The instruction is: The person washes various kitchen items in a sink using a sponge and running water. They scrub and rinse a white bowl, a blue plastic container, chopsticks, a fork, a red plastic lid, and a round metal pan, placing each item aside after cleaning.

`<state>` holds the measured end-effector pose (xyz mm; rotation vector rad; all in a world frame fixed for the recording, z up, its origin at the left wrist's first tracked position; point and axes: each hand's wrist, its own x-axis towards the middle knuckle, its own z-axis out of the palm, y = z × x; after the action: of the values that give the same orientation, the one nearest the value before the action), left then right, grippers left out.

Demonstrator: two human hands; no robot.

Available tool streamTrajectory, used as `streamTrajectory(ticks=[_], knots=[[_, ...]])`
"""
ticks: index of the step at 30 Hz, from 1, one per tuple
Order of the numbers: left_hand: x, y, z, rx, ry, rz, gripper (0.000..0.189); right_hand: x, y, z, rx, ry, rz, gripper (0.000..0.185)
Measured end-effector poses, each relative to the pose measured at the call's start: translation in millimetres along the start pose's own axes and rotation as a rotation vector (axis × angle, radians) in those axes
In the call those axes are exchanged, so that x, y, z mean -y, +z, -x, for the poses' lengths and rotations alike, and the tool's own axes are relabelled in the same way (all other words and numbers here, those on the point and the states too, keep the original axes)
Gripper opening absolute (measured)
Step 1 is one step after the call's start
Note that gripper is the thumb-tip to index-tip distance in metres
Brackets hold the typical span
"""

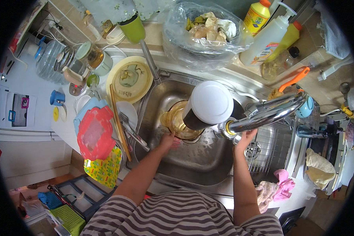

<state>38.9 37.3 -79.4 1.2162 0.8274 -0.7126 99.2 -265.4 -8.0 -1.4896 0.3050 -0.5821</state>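
Observation:
Inside the stainless steel sink basin (215, 174) stands an amber glass pot (180, 116) with a side handle. My left hand (167, 141) grips the pot's near left edge, its fingers partly hidden under the glass. A faucet-mounted water filter (212, 101) with a white round cap covers the pot's right side. It hangs from the end of the curved chrome faucet (271, 115). My right hand (246, 140) reaches up to the fitting between filter and faucet, and some of its fingers are hidden behind the metal.
Left of the sink are a cream plate (129, 96), wooden chopsticks (119, 121), forks (131, 128) and a red plastic lid (96, 132). A plastic-lined waste bin (206, 56) and a pump bottle (267, 38) stand behind. A wire rack (271, 156) sits in the right basin, near pink cloths (283, 185).

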Motion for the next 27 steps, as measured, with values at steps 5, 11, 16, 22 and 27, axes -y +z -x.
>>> streamTrajectory(ticks=[5, 11, 16, 22, 27], knots=[[-16, 17, -15, -0.081, 0.040, -0.185, 0.047, 69, 9, -17, -0.016, -0.040, -0.133, 0.034], [-4, 34, -10, -0.148, -0.010, -0.130, 0.046, 78, 17, -25, 0.337, 0.251, -0.193, 0.014], [25, 34, 15, -0.148, 0.029, -0.436, 0.035, 85, 20, -17, 0.319, 0.267, -0.124, 0.009], [17, 16, 36, 0.028, -0.034, -0.795, 0.038, 104, 22, 29, 0.261, -0.462, 0.262, 0.009], [-3, 18, 56, 0.149, 0.108, -0.251, 0.039, 55, 98, 72, 0.474, 1.083, -0.665, 0.030]])
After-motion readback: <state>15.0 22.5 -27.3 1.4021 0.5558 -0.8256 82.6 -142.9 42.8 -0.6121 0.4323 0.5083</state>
